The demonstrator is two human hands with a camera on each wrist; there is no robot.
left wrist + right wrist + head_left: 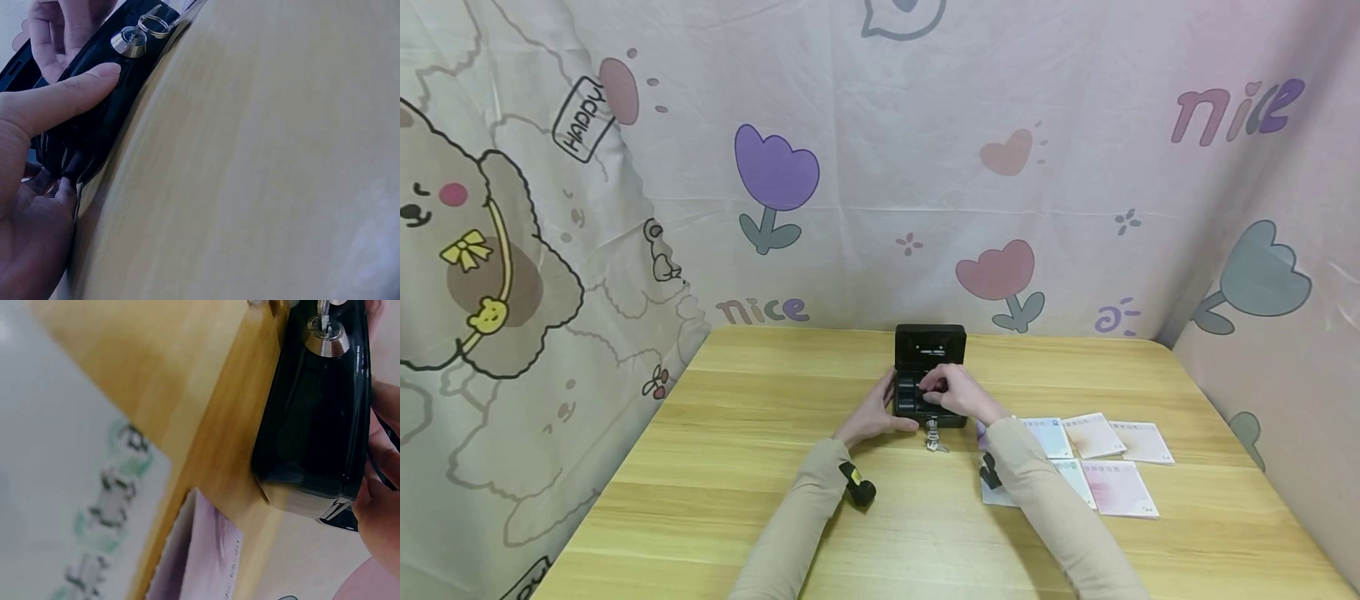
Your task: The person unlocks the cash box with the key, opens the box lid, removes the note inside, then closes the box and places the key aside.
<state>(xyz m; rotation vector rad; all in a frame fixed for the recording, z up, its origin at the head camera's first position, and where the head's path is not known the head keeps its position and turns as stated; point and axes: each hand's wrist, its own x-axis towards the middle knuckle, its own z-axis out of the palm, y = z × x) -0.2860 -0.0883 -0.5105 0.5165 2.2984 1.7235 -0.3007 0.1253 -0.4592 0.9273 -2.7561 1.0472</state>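
Note:
A small black cash box [930,343] stands on the table with its lid raised. My left hand [874,412] holds its left side, the thumb [81,92] lying across the front wall and the other fingers round the corner. Over the compartments, my right hand [958,392] reaches in with bent fingers; I cannot tell whether they pinch anything. Dark dividers [907,392] show at the left of the inside, while the right part is hidden by that hand. A silver lock [129,42] sits in the front wall, with a key ring [155,26] and keys [934,440] hanging from it.
Several pastel paper pads lie in two rows at the right, among them a pink one [1116,490] and a tan one [1092,436]. My right forearm [1045,500] crosses over some of them. A printed cloth [865,167] hangs behind the wooden table [700,500].

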